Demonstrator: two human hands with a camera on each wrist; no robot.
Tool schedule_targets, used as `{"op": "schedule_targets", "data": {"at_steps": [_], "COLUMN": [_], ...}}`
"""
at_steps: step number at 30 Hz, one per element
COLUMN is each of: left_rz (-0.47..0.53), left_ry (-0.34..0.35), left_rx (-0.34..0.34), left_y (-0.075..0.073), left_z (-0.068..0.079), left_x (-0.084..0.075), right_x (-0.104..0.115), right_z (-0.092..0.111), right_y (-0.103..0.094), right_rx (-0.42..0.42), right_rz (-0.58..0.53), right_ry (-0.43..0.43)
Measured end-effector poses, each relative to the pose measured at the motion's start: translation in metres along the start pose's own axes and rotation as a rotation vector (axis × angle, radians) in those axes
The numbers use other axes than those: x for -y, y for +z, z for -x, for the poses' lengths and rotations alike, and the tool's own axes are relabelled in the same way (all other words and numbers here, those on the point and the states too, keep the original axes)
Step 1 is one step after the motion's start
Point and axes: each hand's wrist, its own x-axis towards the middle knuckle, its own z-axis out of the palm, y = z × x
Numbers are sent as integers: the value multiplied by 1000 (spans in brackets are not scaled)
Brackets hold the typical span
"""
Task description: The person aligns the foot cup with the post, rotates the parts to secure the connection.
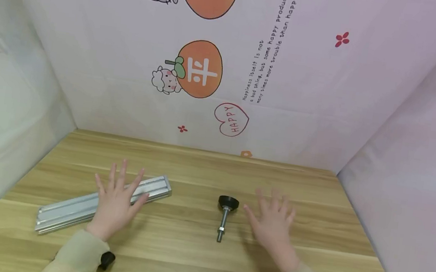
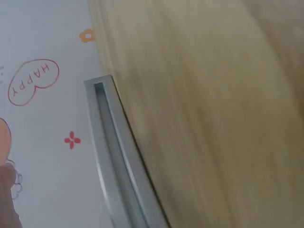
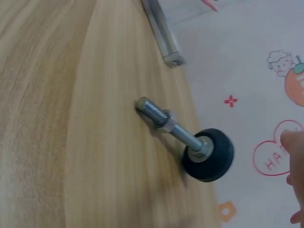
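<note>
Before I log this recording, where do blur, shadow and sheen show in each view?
Head: right hand motion-blurred, left hand sharper, soft shadows on the table; left wrist: dim and soft, pale sheen along the rail; right wrist: also dim, bolt fairly crisp, its shadow diffuse.

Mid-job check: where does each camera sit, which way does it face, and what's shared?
Head: on the head, facing forward and down at table, bar and bolt; left hand, right hand and sleeves show.
Left wrist: on that wrist, facing bar and backdrop, picture turned sideways; a finger shows at left.
Right wrist: on that wrist, facing bolt and backdrop, also sideways; fingertips show at right.
Shared: bar and heart in both wrist views.
</note>
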Motion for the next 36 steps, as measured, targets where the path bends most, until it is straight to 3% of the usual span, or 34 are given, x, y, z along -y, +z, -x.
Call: {"op": "schedule_targets", "data": {"at_steps": [6,13,22,31,36], "left_rz": [90,143,192,195,102], "left_ry": [-51,-88,-106,-79,-8], "left_rx": [60,139,247,296,313], "left_y": [6,13,22,24,23], "left_z": [-1,-5,-7,-8,-9], "left_x": [12,23,36,40,40], "right_x": [5,12,26,31,33], "right_z": [-9,-22,-31,-34,-35], "right_y": [22,37,54,62,63], "right_rx": [-19,107,221,178,147], "right_rz": [-30,-83,-233,-254,-267], "right_ry": [-66,-78,-14,-31,-28]}}
